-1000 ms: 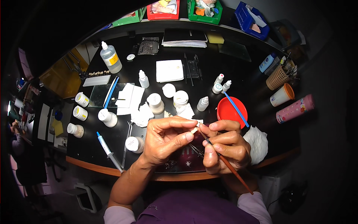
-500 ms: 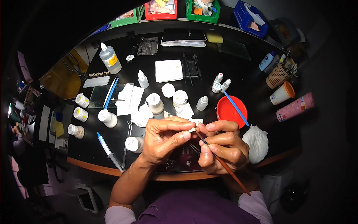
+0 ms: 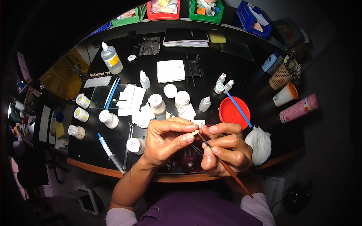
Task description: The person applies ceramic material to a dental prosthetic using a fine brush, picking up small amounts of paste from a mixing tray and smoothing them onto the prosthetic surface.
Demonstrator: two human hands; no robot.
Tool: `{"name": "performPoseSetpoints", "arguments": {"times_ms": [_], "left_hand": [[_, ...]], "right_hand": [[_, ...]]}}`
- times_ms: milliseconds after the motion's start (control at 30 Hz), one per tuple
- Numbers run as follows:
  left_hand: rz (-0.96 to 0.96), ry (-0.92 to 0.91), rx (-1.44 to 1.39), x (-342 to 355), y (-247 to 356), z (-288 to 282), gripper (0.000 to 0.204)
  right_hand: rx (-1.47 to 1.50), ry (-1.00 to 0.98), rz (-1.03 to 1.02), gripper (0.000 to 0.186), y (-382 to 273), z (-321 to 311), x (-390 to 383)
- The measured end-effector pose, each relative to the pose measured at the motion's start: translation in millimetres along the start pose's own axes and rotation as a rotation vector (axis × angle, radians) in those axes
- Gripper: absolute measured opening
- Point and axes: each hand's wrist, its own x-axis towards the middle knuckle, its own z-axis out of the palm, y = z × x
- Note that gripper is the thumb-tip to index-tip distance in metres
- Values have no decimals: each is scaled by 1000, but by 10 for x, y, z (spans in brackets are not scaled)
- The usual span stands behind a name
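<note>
My left hand (image 3: 166, 140) pinches a small cream-coloured dental crown (image 3: 195, 132) between thumb and fingertips, above the near edge of the desk. In my right hand (image 3: 230, 150) is a thin brush (image 3: 234, 176) with a reddish-brown handle that slants down toward me. Its tip meets the crown or is very close to it; the contact is too small to tell. The fingertips of both hands nearly touch. Under the hands lies a dark reddish surface (image 3: 188, 160), partly hidden, with thin metal tools on it.
Near my left forearm lie tweezers (image 3: 129, 145), a syringe (image 3: 109, 152) and a white-lidded jar (image 3: 135, 145). Beyond my hands stand open powder jars (image 3: 156, 104) and crumpled tissue (image 3: 143, 116). To the right are a red bowl (image 3: 230, 113) and a white tissue pad (image 3: 258, 145).
The crown has turned or shifted slightly in my left fingertips, showing more of its cream side. Both hands stay almost in the same place, and the right still holds the brush.
</note>
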Motion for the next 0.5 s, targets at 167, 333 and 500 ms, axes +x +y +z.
{"name": "performPoseSetpoints", "arguments": {"times_ms": [167, 333, 500], "left_hand": [[-96, 90, -94, -17, -61, -50, 27], [-13, 89, 18, 60, 4, -108, 31], [26, 103, 12, 107, -28, -169, 32]], "right_hand": [[37, 45, 37, 24, 45, -11, -19], [87, 5, 288, 18, -141, -271, -72], [86, -121, 528, 21, -466, -111, -622]]}}
